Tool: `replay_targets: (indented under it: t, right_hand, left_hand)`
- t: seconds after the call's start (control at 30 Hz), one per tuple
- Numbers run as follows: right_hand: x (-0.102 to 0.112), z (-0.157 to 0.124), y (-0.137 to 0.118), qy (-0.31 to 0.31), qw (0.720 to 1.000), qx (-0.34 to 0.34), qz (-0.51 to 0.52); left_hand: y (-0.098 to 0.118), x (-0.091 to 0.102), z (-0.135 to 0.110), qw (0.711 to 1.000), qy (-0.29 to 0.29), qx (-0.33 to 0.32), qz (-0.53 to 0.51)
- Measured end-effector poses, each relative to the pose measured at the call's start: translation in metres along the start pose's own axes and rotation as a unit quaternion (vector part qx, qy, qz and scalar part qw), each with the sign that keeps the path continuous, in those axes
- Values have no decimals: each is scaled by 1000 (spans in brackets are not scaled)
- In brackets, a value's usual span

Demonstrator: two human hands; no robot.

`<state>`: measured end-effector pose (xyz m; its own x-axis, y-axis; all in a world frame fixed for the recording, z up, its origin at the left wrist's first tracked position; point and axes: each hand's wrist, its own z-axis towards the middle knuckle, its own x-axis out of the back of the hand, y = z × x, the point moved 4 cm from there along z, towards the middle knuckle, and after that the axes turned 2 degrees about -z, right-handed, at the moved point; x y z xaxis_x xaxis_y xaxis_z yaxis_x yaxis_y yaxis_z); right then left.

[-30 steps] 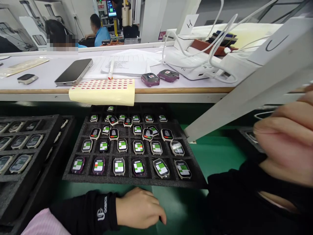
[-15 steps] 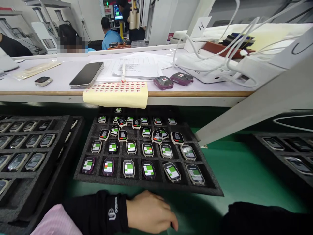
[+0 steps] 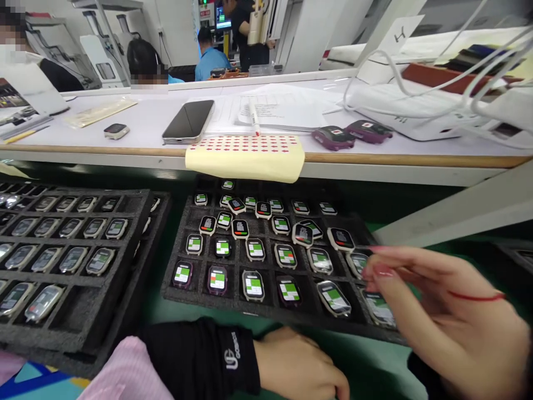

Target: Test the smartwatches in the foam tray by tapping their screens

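Hovering over the near right corner of a black foam tray (image 3: 197, 295), the person's right hand (image 3: 372, 266) has thumb and fingers drawn into a narrow pinch; whether anything lies between the tips cannot be told. The left hand (image 3: 300, 364) is just in front of the tray, curled downward over a green surface (image 3: 152, 305). Its fingertips are cut off by the bottom edge and its palm is turned away, so its grip cannot be judged either. Square watch bodies (image 3: 253, 284) without straps lie in the tray's compartments, most with lit green-and-white screens facing up, an arrangement that probably keeps them apart and easy to read. Several with darker screens lie across dividers or on neighbouring watches, perhaps to set them apart. The right hand covers part of the end watch (image 3: 377, 305) in the front row and of the one behind it. To the left, a second tray (image 3: 104, 311) of watches sits stacked on another, presumably to save room. Above, a yellow sheet of red arrows (image 3: 245, 161) hangs over the edge of a white shelf (image 3: 144, 122), likely for easy reach. The sheet and shelf shade the tray's far rows, whose watches are hard to make out.
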<state>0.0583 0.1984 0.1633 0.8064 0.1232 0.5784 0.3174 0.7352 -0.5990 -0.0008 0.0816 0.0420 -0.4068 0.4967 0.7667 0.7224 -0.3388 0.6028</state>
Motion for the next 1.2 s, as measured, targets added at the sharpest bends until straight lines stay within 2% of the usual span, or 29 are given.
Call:
replay_targets:
  t: [0.1, 0.2, 0.3, 0.53, 0.63, 0.73, 0.8, 0.9, 0.97, 1.2]
  right_hand:
    - [-20, 5, -10, -61, 997, 50, -4]
    - [-44, 10, -25, -153, 982, 110, 6]
    - [-71, 14, -44, -237, 957, 166, 4]
    - [-142, 25, -77, -352, 887, 300, 6]
    - [-165, 27, -78, -372, 872, 316, -16]
    - [-177, 29, -78, -384, 866, 319, -35]
    - [-179, 35, -79, -366, 876, 312, -36]
    - [-180, 50, -79, -303, 906, 291, -53]
    - [-186, 57, -79, -284, 909, 292, -87]
    - [-221, 65, -74, -345, 879, 286, -164]
  left_hand:
    - [1, 4, 5, 999, -33, -1, -13]
    - [-1, 6, 10, 998, -56, -5, -17]
    - [-4, 6, 13, 998, -60, -20, -16]
    - [-10, -1, 14, 997, -48, -56, -33]
    - [-12, -5, 16, 996, -52, -61, -44]
    - [-13, -6, 18, 994, -63, -72, -53]
    - [-13, -6, 19, 992, -78, -79, -61]
    - [-13, -4, 19, 988, -105, -83, -76]
    - [-14, -4, 19, 988, -106, -77, -83]
    - [-16, -8, 21, 988, -98, -86, -84]
